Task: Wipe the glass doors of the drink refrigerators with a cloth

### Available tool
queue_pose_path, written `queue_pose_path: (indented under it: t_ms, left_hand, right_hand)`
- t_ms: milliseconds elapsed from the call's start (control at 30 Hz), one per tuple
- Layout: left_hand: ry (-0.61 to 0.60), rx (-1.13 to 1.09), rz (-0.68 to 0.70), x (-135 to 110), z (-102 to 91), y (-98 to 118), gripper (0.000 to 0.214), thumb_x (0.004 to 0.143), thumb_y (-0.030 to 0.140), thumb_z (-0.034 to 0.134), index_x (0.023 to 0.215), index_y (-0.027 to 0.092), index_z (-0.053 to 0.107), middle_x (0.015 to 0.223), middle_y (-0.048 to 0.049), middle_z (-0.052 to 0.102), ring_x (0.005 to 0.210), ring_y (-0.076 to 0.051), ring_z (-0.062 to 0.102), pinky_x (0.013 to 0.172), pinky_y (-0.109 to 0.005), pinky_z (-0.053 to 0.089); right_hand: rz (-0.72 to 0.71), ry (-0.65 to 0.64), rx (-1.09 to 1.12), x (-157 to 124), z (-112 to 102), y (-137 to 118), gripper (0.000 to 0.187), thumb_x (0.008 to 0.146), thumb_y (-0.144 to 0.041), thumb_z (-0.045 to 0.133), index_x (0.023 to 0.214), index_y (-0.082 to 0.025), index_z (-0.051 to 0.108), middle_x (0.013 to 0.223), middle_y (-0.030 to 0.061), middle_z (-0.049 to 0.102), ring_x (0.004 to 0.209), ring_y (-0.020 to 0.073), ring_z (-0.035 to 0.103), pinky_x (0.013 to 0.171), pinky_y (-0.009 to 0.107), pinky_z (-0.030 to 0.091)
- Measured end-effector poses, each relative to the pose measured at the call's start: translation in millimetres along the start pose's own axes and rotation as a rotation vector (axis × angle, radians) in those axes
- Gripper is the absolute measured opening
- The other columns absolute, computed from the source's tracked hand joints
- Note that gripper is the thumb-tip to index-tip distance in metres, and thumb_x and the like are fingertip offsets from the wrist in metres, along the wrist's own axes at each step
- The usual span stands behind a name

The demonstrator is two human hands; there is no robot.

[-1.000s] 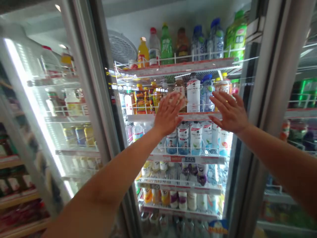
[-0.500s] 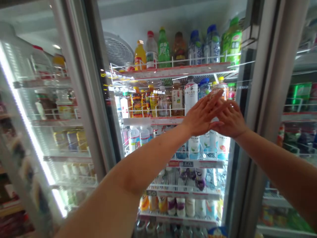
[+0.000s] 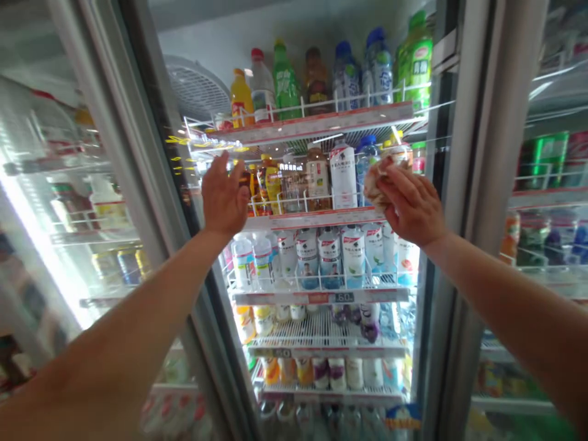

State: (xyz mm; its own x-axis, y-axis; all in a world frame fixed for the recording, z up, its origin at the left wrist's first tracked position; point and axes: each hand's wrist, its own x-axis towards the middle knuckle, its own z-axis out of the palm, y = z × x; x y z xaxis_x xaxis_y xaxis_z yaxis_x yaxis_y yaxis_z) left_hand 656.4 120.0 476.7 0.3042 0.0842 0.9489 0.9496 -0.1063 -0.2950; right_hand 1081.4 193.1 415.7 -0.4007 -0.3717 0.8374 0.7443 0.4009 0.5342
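My left hand (image 3: pixel 224 197) is raised with its fingers stretched upward, back towards me, in front of the left end of the second shelf (image 3: pixel 316 218) of a drinks fridge. It holds nothing. My right hand (image 3: pixel 411 205) is up at the same height on the right side, fingers curled round a crumpled whitish wad (image 3: pixel 377 182) that looks like cloth or paper. The wad sits in front of the bottles (image 3: pixel 342 174) on that shelf. Whether either hand touches glass I cannot tell.
Several wire shelves hold bottled drinks: tall bottles on the top shelf (image 3: pixel 321 125), white-labelled bottles (image 3: pixel 329 257) below. A dark door frame (image 3: pixel 151 159) runs down the left, a metal post (image 3: pixel 482 184) down the right. Neighbouring fridges stand on both sides.
The hands met and overlapped on the right half a second ago. The left hand has since swung far left. The right hand went from flat to closed round a whitish wad.
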Motion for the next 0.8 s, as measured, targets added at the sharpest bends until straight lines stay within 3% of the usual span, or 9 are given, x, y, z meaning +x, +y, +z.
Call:
queue_pose_path:
  t_ms: [100, 233, 333, 467, 533, 633, 733, 800]
  left_hand:
    - [-0.017, 0.030, -0.077, -24.9, -4.1, -19.4, 0.065, 0.110, 0.051, 0.022, 0.161, 0.014, 0.036, 0.173, -0.0093, 0.016, 0.161, -0.029, 0.012, 0.130, -0.058, 0.014]
    - [-0.008, 0.026, -0.115, -29.6, -4.7, -12.4, 0.060, 0.109, 0.043, 0.025, 0.160, 0.014, 0.040, 0.172, -0.0067, 0.022, 0.161, -0.023, 0.014, 0.132, -0.052, 0.014]
    - [0.011, -0.014, -0.114, -27.1, -2.8, -12.3, 0.061, 0.109, 0.045, 0.022, 0.158, 0.014, 0.043, 0.171, -0.0042, 0.025, 0.161, -0.022, 0.016, 0.132, -0.050, 0.015]
    - [0.035, -0.083, -0.129, -26.9, 4.0, -21.0, 0.063, 0.107, 0.054, 0.024, 0.157, 0.022, 0.043, 0.172, 0.0101, 0.021, 0.160, -0.020, 0.016, 0.133, -0.050, 0.013]
    - [0.041, -0.128, -0.141, -27.4, 7.2, -23.9, 0.061, 0.105, 0.056, 0.026, 0.157, 0.027, 0.042, 0.171, 0.0174, 0.017, 0.160, -0.019, 0.015, 0.133, -0.050, 0.011]
    - [0.046, -0.206, -0.162, -27.6, 8.9, -24.0, 0.060, 0.104, 0.055, 0.030, 0.157, 0.031, 0.041, 0.169, 0.0224, 0.015, 0.160, -0.020, 0.013, 0.133, -0.052, 0.007]
    - [0.040, -0.219, -0.173, -27.2, 7.9, -21.5, 0.060, 0.102, 0.052, 0.036, 0.158, 0.031, 0.041, 0.169, 0.0214, 0.016, 0.161, -0.022, 0.013, 0.133, -0.055, 0.007]
    - [0.038, -0.202, -0.166, -27.0, 7.2, -20.4, 0.059, 0.103, 0.051, 0.035, 0.158, 0.030, 0.041, 0.170, 0.0199, 0.017, 0.161, -0.022, 0.014, 0.133, -0.054, 0.009]
  right_hand:
    - [0.017, -0.049, 0.042, -3.1, 1.5, 3.3, 0.059, 0.100, -0.017, 0.055, 0.155, -0.035, 0.045, 0.153, 0.0025, 0.054, 0.141, 0.0269, 0.053, 0.114, 0.047, 0.048]
    - [0.070, -0.069, 0.078, -3.0, 2.2, 6.4, 0.047, 0.100, -0.018, 0.055, 0.144, -0.036, 0.058, 0.149, 0.0015, 0.058, 0.139, 0.0283, 0.055, 0.116, 0.051, 0.047]
    - [0.070, -0.056, 0.159, -2.4, 1.5, 1.5, 0.053, 0.100, -0.019, 0.051, 0.150, -0.035, 0.052, 0.156, 0.0016, 0.050, 0.144, 0.0299, 0.048, 0.121, 0.055, 0.043]
    - [0.104, -0.113, 0.175, -9.9, -2.0, -21.4, 0.070, 0.099, -0.030, 0.053, 0.165, -0.029, 0.029, 0.170, 0.0035, 0.025, 0.156, 0.0364, 0.028, 0.125, 0.064, 0.036]
    - [0.124, -0.155, 0.147, -16.1, -6.1, -32.7, 0.076, 0.099, -0.039, 0.058, 0.166, -0.027, 0.024, 0.171, 0.0060, 0.021, 0.158, 0.0383, 0.023, 0.124, 0.066, 0.035]
    - [0.137, -0.224, 0.086, -18.8, -15.9, -32.2, 0.068, 0.099, -0.040, 0.060, 0.162, -0.026, 0.036, 0.167, 0.0083, 0.033, 0.155, 0.0371, 0.031, 0.123, 0.065, 0.037]
    - [0.069, -0.326, 0.073, -6.7, -25.9, -7.7, 0.046, 0.103, -0.027, 0.051, 0.150, -0.031, 0.054, 0.157, 0.0034, 0.050, 0.148, 0.0311, 0.045, 0.125, 0.064, 0.033]
    - [0.024, -0.358, 0.091, 4.9, -28.4, 9.9, 0.042, 0.105, -0.022, 0.045, 0.143, -0.033, 0.060, 0.152, -0.0003, 0.055, 0.144, 0.0270, 0.049, 0.127, 0.060, 0.032]
